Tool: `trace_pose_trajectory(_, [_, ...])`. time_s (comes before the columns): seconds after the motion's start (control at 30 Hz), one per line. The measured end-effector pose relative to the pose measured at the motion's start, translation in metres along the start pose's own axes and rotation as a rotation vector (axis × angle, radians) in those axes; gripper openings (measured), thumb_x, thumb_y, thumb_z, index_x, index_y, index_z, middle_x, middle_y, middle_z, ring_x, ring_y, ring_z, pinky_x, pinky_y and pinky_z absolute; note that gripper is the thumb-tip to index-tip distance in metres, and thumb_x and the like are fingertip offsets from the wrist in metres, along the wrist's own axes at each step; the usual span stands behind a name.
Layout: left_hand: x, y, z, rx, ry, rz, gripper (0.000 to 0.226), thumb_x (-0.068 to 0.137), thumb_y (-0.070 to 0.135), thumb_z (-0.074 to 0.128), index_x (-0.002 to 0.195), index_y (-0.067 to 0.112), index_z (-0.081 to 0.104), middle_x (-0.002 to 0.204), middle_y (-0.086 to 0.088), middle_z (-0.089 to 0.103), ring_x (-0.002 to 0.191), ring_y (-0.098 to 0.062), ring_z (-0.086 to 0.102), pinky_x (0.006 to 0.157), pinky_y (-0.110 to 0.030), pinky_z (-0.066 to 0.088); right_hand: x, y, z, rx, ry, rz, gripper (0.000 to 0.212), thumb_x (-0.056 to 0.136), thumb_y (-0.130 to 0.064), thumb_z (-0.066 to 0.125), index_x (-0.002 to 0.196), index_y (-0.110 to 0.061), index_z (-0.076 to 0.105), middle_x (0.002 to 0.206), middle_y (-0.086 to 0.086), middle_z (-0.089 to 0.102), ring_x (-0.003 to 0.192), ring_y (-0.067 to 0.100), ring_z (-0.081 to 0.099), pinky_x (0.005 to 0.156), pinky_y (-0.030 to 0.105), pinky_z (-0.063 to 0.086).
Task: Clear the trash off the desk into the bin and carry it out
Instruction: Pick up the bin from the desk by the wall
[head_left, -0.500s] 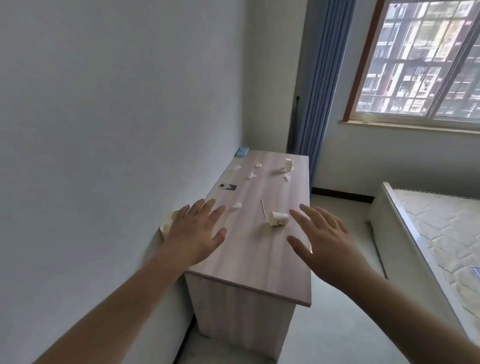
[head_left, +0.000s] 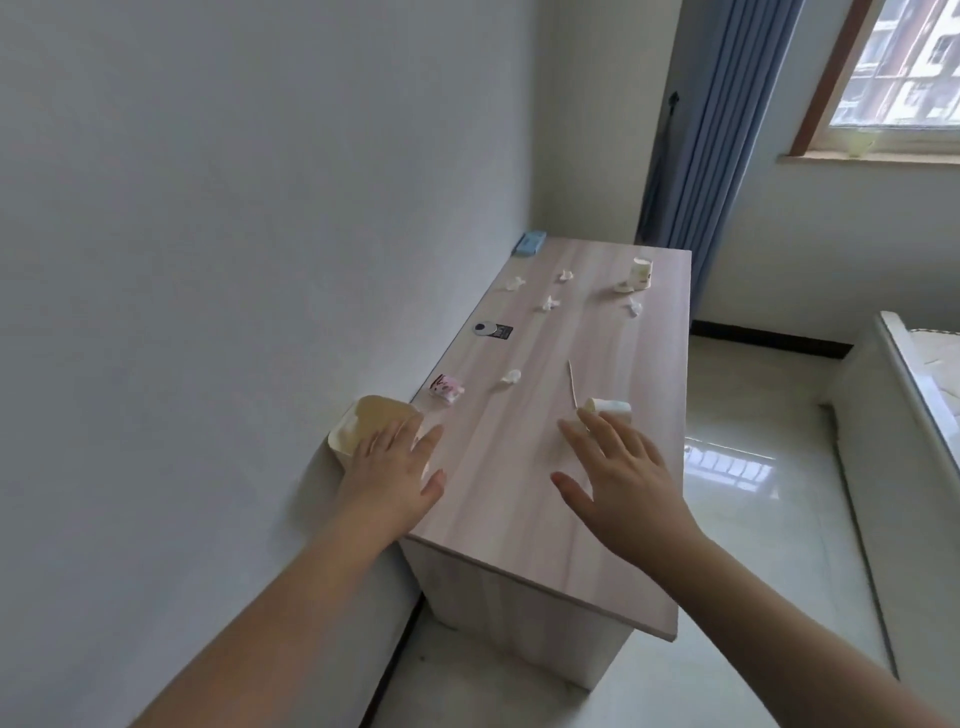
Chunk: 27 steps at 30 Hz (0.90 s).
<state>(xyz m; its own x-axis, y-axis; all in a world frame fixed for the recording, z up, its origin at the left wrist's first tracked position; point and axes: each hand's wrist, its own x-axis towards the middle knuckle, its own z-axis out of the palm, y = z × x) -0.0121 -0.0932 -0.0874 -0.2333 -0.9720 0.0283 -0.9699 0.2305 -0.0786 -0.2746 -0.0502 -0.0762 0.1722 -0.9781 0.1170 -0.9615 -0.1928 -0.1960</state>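
Both our hands hover spread and empty over the bench (head_left: 524, 499): left hand (head_left: 392, 470) against the bin (head_left: 363, 423), right hand (head_left: 621, 486) just short of a tipped paper cup (head_left: 610, 407). Crumpled tissues (head_left: 549, 303) lie scattered beyond that cup.

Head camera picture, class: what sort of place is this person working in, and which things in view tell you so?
Probably a bedroom, perhaps a dormitory. A bed with a quilted mattress stands at the right, a wooden desk sits against the wall, and a blue curtain hangs beside the window.
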Motion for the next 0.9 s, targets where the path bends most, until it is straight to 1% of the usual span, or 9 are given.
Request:
trace_pose_trajectory(0.07, [0.012, -0.004, 0.011, -0.004, -0.075, -0.037, 0.077, 0.081, 0.058, 0.009, 0.150, 0.031, 0.030, 0.157, -0.003, 0.032, 0.142, -0.025, 0.028, 0.108, -0.039, 0.016, 0.019, 0.005, 0.005, 0.037, -0.047, -0.020, 0.062, 0.093, -0.059, 0.025, 0.148, -0.030, 0.018, 0.158, -0.002, 0.018, 0.147, 0.023, 0.010, 0.117, 0.042, 0.011])
trace_pose_trajectory(0.17, [0.026, -0.014, 0.020, -0.069, -0.133, -0.117, 0.089, 0.071, 0.061, 0.001, 0.150, 0.029, 0.028, 0.160, -0.003, 0.024, 0.147, -0.024, 0.018, 0.113, -0.038, 0.008, 0.047, 0.011, 0.014, 0.098, -0.086, -0.055, 0.066, 0.090, -0.061, 0.020, 0.148, -0.030, 0.017, 0.158, -0.002, 0.018, 0.147, 0.022, 0.009, 0.117, 0.041, 0.008])
trace_pose_trajectory(0.23, [0.031, -0.022, 0.022, -0.096, -0.115, -0.155, 0.085, 0.075, 0.061, 0.005, 0.150, 0.027, 0.029, 0.160, -0.004, 0.023, 0.147, -0.024, 0.017, 0.114, -0.038, 0.007, 0.064, 0.013, 0.024, 0.093, -0.105, -0.093, 0.071, 0.086, -0.064, 0.011, 0.148, -0.031, 0.017, 0.158, -0.002, 0.019, 0.146, 0.021, 0.011, 0.117, 0.040, 0.010])
trace_pose_trajectory(0.33, [0.032, -0.034, 0.031, -0.077, -0.129, -0.185, 0.065, 0.092, 0.055, 0.023, 0.151, 0.027, 0.024, 0.161, -0.005, 0.020, 0.148, -0.024, 0.013, 0.116, -0.040, 0.009, 0.085, 0.011, 0.042, 0.096, -0.151, -0.131, 0.078, 0.080, -0.067, 0.002, 0.149, -0.031, 0.016, 0.158, -0.003, 0.018, 0.146, 0.021, 0.012, 0.117, 0.040, 0.013])
trace_pose_trajectory(0.43, [0.033, -0.046, 0.040, -0.072, -0.121, -0.221, 0.074, 0.086, 0.058, 0.014, 0.151, 0.026, 0.028, 0.160, -0.006, 0.025, 0.148, -0.025, 0.017, 0.115, -0.042, 0.013, 0.104, 0.001, 0.053, 0.110, -0.180, -0.174, 0.078, 0.080, -0.066, 0.001, 0.149, -0.031, 0.016, 0.158, -0.003, 0.018, 0.146, 0.021, 0.013, 0.117, 0.039, 0.013])
trace_pose_trajectory(0.53, [0.035, -0.062, 0.050, -0.077, -0.123, -0.272, 0.072, 0.088, 0.058, 0.017, 0.150, 0.024, 0.031, 0.157, -0.008, 0.033, 0.145, -0.028, 0.026, 0.113, -0.044, 0.022, 0.123, -0.012, 0.063, 0.111, -0.195, -0.207, 0.077, 0.081, -0.066, 0.001, 0.148, -0.031, 0.016, 0.158, -0.002, 0.019, 0.145, 0.022, 0.015, 0.117, 0.039, 0.014])
trace_pose_trajectory(0.67, [0.035, -0.082, 0.067, -0.103, -0.038, -0.296, 0.061, 0.091, 0.047, 0.035, 0.145, 0.018, 0.038, 0.139, -0.013, 0.053, 0.126, -0.031, 0.050, 0.098, -0.044, 0.043, 0.146, -0.036, 0.078, 0.127, -0.236, -0.230, 0.064, 0.092, -0.061, 0.018, 0.148, -0.031, 0.014, 0.158, -0.003, 0.018, 0.145, 0.021, 0.014, 0.118, 0.040, 0.013])
trace_pose_trajectory(0.77, [0.037, -0.100, 0.082, -0.124, -0.012, -0.291, 0.060, 0.092, 0.044, 0.039, 0.145, 0.018, 0.037, 0.134, -0.011, 0.054, 0.124, -0.028, 0.050, 0.096, -0.042, 0.044, 0.163, -0.055, 0.094, 0.130, -0.269, -0.230, 0.062, 0.095, -0.058, 0.027, 0.148, -0.031, 0.014, 0.159, -0.003, 0.017, 0.145, 0.021, 0.014, 0.118, 0.040, 0.011])
trace_pose_trajectory(0.9, [0.046, -0.126, 0.101, -0.245, -0.003, -0.320, 0.060, 0.091, 0.046, 0.037, 0.143, 0.015, 0.040, 0.136, -0.012, 0.053, 0.125, -0.029, 0.050, 0.096, -0.043, 0.045, 0.191, -0.081, 0.114, 0.180, -0.321, -0.160, 0.062, 0.095, -0.055, 0.032, 0.149, -0.029, 0.017, 0.157, -0.002, 0.021, 0.143, 0.022, 0.022, 0.116, 0.040, 0.019])
